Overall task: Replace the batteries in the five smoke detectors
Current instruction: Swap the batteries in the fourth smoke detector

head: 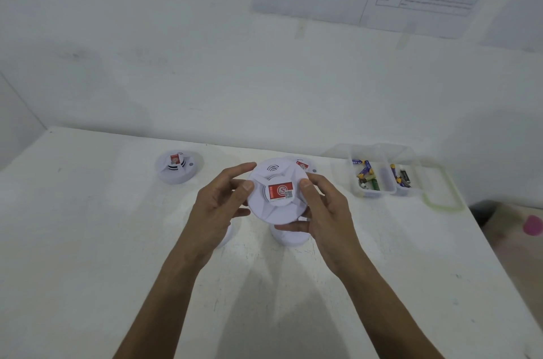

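I hold a round white smoke detector [277, 192] with a red label above the table, its face towards me. My left hand [221, 201] grips its left rim and my right hand [323, 207] grips its right rim, thumbs on top. Another detector [176, 167] stands on the table at the back left. A third detector [304, 165] peeks out behind the held one. A fourth detector [291, 236] lies under my right hand, and part of one more detector [224, 236] shows under my left wrist.
Two clear plastic tubs [379, 170] with several loose batteries [367, 176] stand at the back right, a clear lid [443, 191] beside them. The white table [88, 241] meets a white wall behind. The table's right edge drops off near a pink object [533, 225].
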Demonstrator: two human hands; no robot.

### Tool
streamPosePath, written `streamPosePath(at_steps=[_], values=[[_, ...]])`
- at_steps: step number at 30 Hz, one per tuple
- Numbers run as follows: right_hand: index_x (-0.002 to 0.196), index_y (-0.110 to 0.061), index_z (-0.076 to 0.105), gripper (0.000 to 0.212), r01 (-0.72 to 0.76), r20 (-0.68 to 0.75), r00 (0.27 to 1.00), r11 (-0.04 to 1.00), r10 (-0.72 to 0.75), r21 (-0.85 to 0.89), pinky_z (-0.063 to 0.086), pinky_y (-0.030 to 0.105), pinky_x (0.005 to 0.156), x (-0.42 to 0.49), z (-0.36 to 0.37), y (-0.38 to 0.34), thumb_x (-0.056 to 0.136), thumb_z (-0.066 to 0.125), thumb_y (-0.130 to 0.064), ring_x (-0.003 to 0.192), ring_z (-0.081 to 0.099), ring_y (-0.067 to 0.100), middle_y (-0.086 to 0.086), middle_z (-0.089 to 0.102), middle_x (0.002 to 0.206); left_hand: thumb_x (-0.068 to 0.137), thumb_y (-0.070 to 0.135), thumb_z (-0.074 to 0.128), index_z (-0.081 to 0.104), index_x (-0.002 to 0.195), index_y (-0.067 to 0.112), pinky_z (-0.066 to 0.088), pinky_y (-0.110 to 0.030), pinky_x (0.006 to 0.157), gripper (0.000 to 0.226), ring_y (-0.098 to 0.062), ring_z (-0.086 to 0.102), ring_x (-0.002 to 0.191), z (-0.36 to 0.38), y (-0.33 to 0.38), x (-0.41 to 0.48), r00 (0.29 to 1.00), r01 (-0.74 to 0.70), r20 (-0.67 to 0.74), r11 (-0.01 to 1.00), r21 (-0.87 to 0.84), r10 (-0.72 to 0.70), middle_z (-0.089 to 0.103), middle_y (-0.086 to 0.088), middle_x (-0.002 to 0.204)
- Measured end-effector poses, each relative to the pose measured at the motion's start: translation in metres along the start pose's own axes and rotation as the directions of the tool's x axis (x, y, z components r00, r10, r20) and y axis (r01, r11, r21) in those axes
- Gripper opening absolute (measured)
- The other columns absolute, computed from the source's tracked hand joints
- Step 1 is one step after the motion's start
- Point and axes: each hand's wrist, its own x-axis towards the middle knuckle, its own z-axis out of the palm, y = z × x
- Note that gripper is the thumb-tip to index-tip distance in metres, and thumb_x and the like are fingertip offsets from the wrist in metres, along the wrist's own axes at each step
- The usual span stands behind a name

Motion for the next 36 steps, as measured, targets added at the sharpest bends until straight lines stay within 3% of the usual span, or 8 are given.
streamPosePath(at_steps=[10,14,21,24,26,30,33,36], values=[[0.125,-0.015,0.058,0.052,-0.018,-0.008,1.0,1.0,0.018,-0.002,0.057,0.056,0.076,-0.003,0.001,-0.001,0.081,0.055,-0.043,0.108,0.065,0.023,0.002,0.066,0.122,0.084,0.036,0.053,0.058,0.117,0.036,0.058,-0.024,0.076,0.033,-0.006,0.067,0.097,0.001,0.001,-0.001,1.0,-0.003,-0.007,1.0,0.006,0.003,0.071,0.022,0.098],[0.119,-0.017,0.058,0.028,-0.122,0.001,0.992,0.984,0.123,0.132,0.054,0.055,0.085,0.0,0.0,0.002,0.092,0.055,-0.026,0.108,0.064,0.026,0.005,0.064,0.122,0.084,0.037,0.053,0.057,0.117,0.037,0.057,-0.022,0.074,0.033,-0.003,0.067,0.097,0.0,0.001,-0.001,1.0,-0.003,-0.015,1.0,0.011,0.003,0.07,0.025,0.096],[0.114,-0.017,0.059,0.024,-0.119,0.071,0.991,0.981,0.11,0.15,0.061,0.032,0.069,0.003,-0.004,0.006,0.096,0.049,-0.005,0.089,0.071,0.01,0.0,0.068,0.107,0.083,0.038,0.052,0.057,0.118,0.034,0.056,-0.02,0.073,0.036,-0.003,0.066,0.098,-0.002,0.003,-0.001,1.0,-0.011,-0.027,1.0,0.001,0.011,0.07,0.026,0.099],[0.125,-0.005,0.054,0.029,-0.159,0.099,0.985,0.971,0.143,0.178,0.061,0.035,0.073,0.005,-0.003,0.004,0.099,0.042,-0.001,0.087,0.071,0.011,0.012,0.064,0.119,0.082,0.038,0.053,0.058,0.118,0.034,0.056,-0.02,0.074,0.036,-0.002,0.066,0.099,-0.003,0.002,-0.001,0.999,-0.008,-0.032,1.0,-0.01,0.008,0.069,0.026,0.102],[0.12,-0.008,0.055,0.025,-0.186,0.084,0.981,0.963,0.173,0.196,0.06,0.027,0.068,0.004,-0.001,0.002,0.099,0.043,-0.002,0.083,0.071,0.008,0.015,0.06,0.124,0.083,0.038,0.053,0.058,0.12,0.032,0.057,-0.023,0.076,0.038,-0.005,0.066,0.1,-0.004,0.002,-0.001,0.999,-0.009,-0.034,1.0,-0.015,0.009,0.07,0.023,0.103],[0.136,0.005,0.042,0.036,-0.259,0.13,0.965,0.908,0.228,0.33,0.057,0.027,0.075,0.004,0.006,-0.003,0.101,0.036,0.0,0.116,0.058,0.034,0.025,0.049,0.137,0.083,0.038,0.053,0.058,0.121,0.032,0.058,-0.023,0.075,0.038,-0.005,0.066,0.099,-0.006,0.0,0.0,0.999,-0.011,-0.034,1.0,-0.011,0.011,0.071,0.022,0.1],[0.125,-0.005,0.051,0.05,-0.221,0.116,0.974,0.938,0.196,0.269,0.059,0.026,0.066,0.008,0.005,0.002,0.082,0.073,-0.016,0.09,0.07,0.018,0.013,0.062,0.12,0.084,0.038,0.053,0.058,0.121,0.032,0.058,-0.025,0.077,0.038,-0.007,0.067,0.099,-0.009,-0.004,0.002,0.999,-0.001,-0.04,1.0,-0.018,0.0,0.071,0.018,0.101],[0.121,-0.021,0.053,0.034,-0.091,0.034,0.996,0.992,0.089,0.091,0.06,0.039,0.071,0.009,0.007,0.005,0.09,0.063,-0.015,0.092,0.071,0.015,-0.002,0.068,0.109,0.085,0.037,0.056,0.059,0.122,0.032,0.058,-0.028,0.077,0.038,-0.011,0.068,0.097,-0.012,-0.008,0.006,0.999,0.025,-0.044,0.999,-0.028,-0.026,0.072,0.008,0.1]])
